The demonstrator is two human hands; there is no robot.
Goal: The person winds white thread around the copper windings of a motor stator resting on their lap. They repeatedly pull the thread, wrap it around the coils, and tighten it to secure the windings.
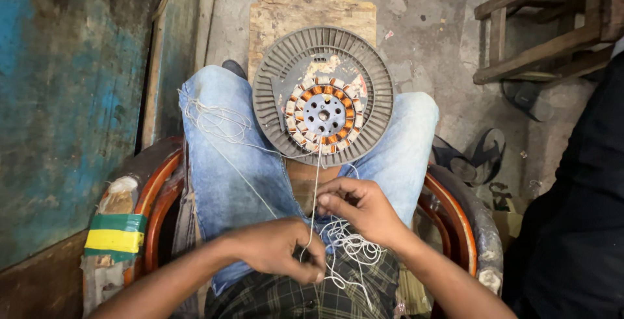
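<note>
A round grey fan motor housing (323,94), finned around its rim, is rested on the knees of a seated person in faded blue jeans (227,176); at its centre a stator (324,116) is seen, a ring of copper-orange coils separated by pale insulating paper around a blue-grey perforated hub; the coils appear already wound and seated, and lacing with thread is judged to be in an early or middle stage, since most of the string is loose rather than tied around the windings, though how many coils are bound cannot be told at this size; a thin white string (316,189) is drawn taut from the lower edge of the stator down to the hands; it is pinched between thumb and fingertips of the right hand (361,208), which is closed around it just below the housing; the left hand (279,249) is curled into a loose fist lower down, with the same strand gripped at its thumb side; a tangled heap of slack string (351,247) is piled on the lap over a dark checked cloth (312,296), and another loose skein (218,124) is spread across one thigh; a worn wooden board (311,12) lies on the rough concrete floor (429,39) beyond the knees; a wooden stool (546,26) stands to one side.
</note>
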